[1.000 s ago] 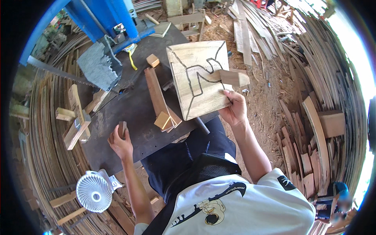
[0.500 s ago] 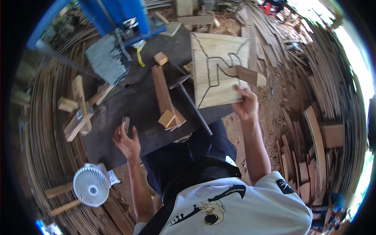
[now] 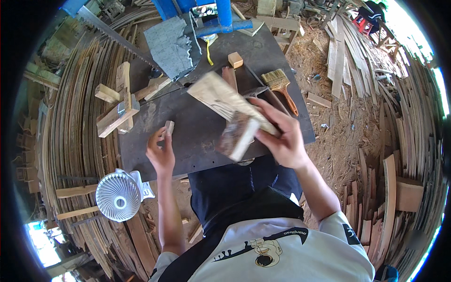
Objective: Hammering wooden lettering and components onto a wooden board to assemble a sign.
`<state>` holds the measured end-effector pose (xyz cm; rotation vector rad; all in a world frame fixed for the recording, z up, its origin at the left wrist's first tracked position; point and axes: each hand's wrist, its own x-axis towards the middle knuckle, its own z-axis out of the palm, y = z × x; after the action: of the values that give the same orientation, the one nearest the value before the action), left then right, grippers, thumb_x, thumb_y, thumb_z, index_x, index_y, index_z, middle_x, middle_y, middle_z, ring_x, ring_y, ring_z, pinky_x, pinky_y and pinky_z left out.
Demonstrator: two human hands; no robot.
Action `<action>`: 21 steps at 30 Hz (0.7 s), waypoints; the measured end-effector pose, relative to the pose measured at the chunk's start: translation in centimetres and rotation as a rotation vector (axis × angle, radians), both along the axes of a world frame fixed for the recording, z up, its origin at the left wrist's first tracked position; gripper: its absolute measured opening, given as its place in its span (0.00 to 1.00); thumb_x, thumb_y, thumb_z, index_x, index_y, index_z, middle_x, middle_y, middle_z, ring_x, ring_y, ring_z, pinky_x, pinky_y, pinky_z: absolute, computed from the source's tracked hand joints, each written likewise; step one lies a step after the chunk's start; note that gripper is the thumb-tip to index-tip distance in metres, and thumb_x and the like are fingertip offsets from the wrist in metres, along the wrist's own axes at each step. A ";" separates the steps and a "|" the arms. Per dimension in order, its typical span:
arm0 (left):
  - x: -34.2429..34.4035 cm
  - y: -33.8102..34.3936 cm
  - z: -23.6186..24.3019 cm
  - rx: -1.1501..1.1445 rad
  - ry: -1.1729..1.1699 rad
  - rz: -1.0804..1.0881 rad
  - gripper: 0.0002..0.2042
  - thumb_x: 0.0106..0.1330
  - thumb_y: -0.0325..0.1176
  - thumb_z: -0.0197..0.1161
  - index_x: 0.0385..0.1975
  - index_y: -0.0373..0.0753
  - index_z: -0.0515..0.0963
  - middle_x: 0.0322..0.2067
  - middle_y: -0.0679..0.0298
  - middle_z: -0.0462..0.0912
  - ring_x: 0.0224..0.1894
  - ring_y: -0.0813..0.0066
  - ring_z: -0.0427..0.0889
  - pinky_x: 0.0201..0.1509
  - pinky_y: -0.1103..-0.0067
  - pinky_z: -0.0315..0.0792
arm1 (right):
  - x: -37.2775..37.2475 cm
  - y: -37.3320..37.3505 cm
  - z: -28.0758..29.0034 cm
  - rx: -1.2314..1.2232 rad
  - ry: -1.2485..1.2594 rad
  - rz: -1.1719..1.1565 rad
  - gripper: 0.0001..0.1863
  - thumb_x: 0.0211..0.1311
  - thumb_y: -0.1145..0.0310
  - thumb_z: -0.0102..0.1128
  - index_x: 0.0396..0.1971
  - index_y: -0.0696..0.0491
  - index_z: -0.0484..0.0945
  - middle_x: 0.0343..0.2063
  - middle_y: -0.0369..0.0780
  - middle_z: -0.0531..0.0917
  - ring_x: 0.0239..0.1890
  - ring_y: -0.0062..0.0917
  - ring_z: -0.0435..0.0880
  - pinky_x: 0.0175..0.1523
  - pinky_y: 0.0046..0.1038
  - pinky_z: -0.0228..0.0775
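Observation:
My left hand point(image 3: 161, 149) pinches a small wooden block point(image 3: 169, 127) between thumb and fingers, above the near part of the dark tabletop. My right hand point(image 3: 284, 136) grips a pale wooden board point(image 3: 215, 94) by its near edge. Black drawn lines show on the board's face, which is tilted steeply and slightly blurred. A bark-brown wooden piece with a pale edge point(image 3: 244, 139) sticks out from the board beside my right thumb. Behind the board lies a reddish wooden strip point(image 3: 229, 77), mostly hidden, with a small wood cube point(image 3: 235, 59) by its far end.
On the dark table point(image 3: 188, 141) lie a wide paintbrush point(image 3: 280, 89) and a metal bar point(image 3: 263, 87). A bandsaw blade point(image 3: 117, 38) and blue machine point(image 3: 223, 19) stand at the back. Joined wood offcuts point(image 3: 120, 103) and a white fan point(image 3: 118, 197) are left; stacked planks flank both sides.
My right hand has brought the board leftward over the table and tipped it from facing me to steeply slanted. The paintbrush has come into sight. My left hand still pinches the small block.

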<state>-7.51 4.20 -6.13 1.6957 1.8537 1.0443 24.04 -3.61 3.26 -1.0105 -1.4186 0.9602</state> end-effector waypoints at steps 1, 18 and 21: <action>-0.3 -1.1 2.1 -0.007 0.003 0.007 0.13 0.60 0.29 0.66 0.46 0.39 0.82 0.45 0.57 0.83 0.45 0.66 0.79 0.52 0.71 0.69 | -0.9 0.4 0.7 0.047 -0.119 0.026 0.30 0.56 0.87 0.56 0.62 0.62 0.68 0.54 0.49 0.79 0.56 0.28 0.79 0.60 0.28 0.70; 4.4 -5.1 3.7 -0.096 -0.552 -0.371 0.21 0.59 0.33 0.73 0.47 0.27 0.77 0.36 0.61 0.82 0.34 0.78 0.81 0.39 0.80 0.78 | -5.7 6.8 -3.8 0.419 -0.573 0.229 0.37 0.40 0.90 0.51 0.58 0.56 0.74 0.51 0.45 0.81 0.57 0.42 0.78 0.65 0.38 0.67; 5.1 -5.0 3.6 -0.010 -0.646 -0.426 0.19 0.62 0.35 0.71 0.47 0.28 0.76 0.34 0.64 0.80 0.33 0.80 0.80 0.39 0.81 0.77 | -5.9 6.1 -3.6 0.301 -0.362 0.234 0.38 0.40 0.90 0.50 0.58 0.53 0.75 0.52 0.44 0.81 0.55 0.43 0.78 0.67 0.45 0.64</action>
<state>-2.45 -0.84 -2.55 1.4213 1.0382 1.2007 18.17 2.54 -0.35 -0.8302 -1.9526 0.7190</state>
